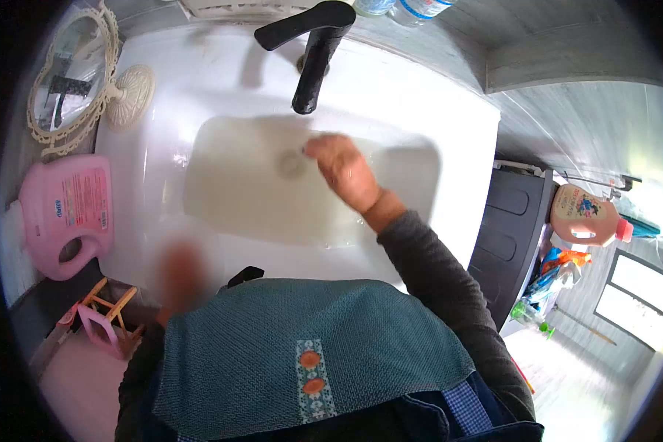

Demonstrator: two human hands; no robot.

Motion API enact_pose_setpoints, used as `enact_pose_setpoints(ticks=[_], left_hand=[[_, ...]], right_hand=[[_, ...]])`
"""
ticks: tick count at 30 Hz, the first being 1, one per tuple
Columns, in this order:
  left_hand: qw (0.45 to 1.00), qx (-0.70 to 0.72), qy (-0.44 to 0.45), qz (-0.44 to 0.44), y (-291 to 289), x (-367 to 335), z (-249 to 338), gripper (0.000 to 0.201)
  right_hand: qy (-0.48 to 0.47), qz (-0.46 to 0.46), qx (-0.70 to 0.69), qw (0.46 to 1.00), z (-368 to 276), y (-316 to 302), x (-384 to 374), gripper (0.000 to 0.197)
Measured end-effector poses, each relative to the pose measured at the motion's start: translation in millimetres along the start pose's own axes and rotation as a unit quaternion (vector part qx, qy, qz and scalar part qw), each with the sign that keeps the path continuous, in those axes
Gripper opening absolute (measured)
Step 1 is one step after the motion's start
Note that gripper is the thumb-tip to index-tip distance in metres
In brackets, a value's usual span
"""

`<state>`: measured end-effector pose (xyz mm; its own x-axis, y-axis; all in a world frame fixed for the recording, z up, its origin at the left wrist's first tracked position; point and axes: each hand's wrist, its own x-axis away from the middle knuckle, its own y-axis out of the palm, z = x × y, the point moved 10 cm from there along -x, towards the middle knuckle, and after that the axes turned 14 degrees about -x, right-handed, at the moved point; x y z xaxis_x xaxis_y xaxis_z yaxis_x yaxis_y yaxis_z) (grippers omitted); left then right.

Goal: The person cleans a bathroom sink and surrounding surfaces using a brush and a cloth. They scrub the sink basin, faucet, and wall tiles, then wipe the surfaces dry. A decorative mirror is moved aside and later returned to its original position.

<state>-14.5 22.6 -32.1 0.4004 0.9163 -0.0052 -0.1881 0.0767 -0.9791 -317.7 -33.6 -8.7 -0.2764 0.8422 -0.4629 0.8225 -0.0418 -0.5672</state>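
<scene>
My right hand (342, 171) hangs over the white sink (169, 66), just below the black faucet (323, 51). Its fingers are curled together, and whatever they may hold is hidden. Beneath it, cloudy water (250, 199) stands in the basin, with the round drain (292, 163) showing faintly through. My left hand (183, 274) is at the sink's near left edge, badly blurred, so its fingers cannot be made out. A small black object (245, 276) shows at the front rim beside it, partly covered by my teal apron (243, 361).
An ornate mirror (74, 81) and a pink jug (70, 214) stand on the left. Bottles (416, 9) stand behind the faucet. To the right are a dark drawer cabinet (504, 236) and a peach-coloured bottle (582, 214). A small stool (107, 313) sits low on the left.
</scene>
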Motion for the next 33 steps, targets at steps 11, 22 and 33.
enact_pose_setpoints(ticks=[11,22,33], left_hand=[[1.000,-0.009,-0.008,0.014,-1.8,-0.1,-1.6,0.011],[1.000,0.020,-0.012,0.011,-6.3,-0.9,1.9,0.011],[0.994,-0.094,0.029,-0.042,37.6,19.2,-36.2,0.031]], right_hand=[[0.005,0.039,0.250,0.967,63.4,-110.1,-51.4,0.033],[0.476,0.136,0.351,0.795,150.7,-318.0,188.0,0.030],[0.253,0.218,0.265,0.905,66.8,-220.9,117.3,0.031]])
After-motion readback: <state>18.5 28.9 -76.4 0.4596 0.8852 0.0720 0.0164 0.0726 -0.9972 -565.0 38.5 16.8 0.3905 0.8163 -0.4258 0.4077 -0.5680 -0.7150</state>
